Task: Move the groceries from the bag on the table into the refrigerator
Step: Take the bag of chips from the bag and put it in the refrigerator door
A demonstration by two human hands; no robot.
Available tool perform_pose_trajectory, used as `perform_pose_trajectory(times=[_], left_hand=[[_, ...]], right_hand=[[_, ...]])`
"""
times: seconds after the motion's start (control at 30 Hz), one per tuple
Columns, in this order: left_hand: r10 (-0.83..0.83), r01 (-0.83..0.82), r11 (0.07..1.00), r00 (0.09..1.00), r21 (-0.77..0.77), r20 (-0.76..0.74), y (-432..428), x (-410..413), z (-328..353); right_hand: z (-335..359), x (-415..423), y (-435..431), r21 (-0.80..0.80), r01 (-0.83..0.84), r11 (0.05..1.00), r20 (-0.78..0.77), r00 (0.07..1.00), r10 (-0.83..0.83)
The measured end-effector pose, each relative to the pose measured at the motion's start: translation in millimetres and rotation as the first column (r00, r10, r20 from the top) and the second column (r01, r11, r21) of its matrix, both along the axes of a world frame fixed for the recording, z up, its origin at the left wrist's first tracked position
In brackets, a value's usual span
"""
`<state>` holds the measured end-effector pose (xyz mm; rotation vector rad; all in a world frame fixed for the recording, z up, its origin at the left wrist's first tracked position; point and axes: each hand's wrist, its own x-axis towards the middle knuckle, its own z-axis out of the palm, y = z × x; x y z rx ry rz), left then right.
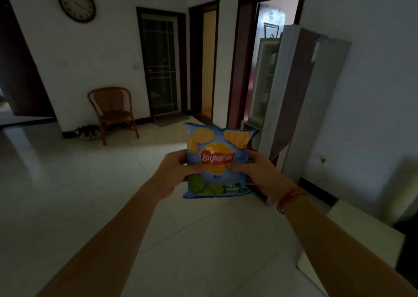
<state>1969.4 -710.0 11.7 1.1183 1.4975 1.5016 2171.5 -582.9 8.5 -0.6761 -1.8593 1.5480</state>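
Gripping a blue chip bag (216,161) upright, left hand (175,172) and right hand (260,174) pinch its sides near what seems an open refrigerator (291,88).

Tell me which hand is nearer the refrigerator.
Right. The right hand grips the chip bag on the edge that faces the refrigerator. The left hand grips the opposite edge, with the bag between it and the refrigerator.
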Motion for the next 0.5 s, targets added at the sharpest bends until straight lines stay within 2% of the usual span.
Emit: perform_pose_trajectory(times=[0.5], left_hand=[[-0.001,0.001,1.0,1.0,0.006,0.026,212.5,-175.6,-19.0]], right_hand=[[-11.8,-176.7,207.3,-0.045,0.071,0.996,0.062,0.996,-0.068]])
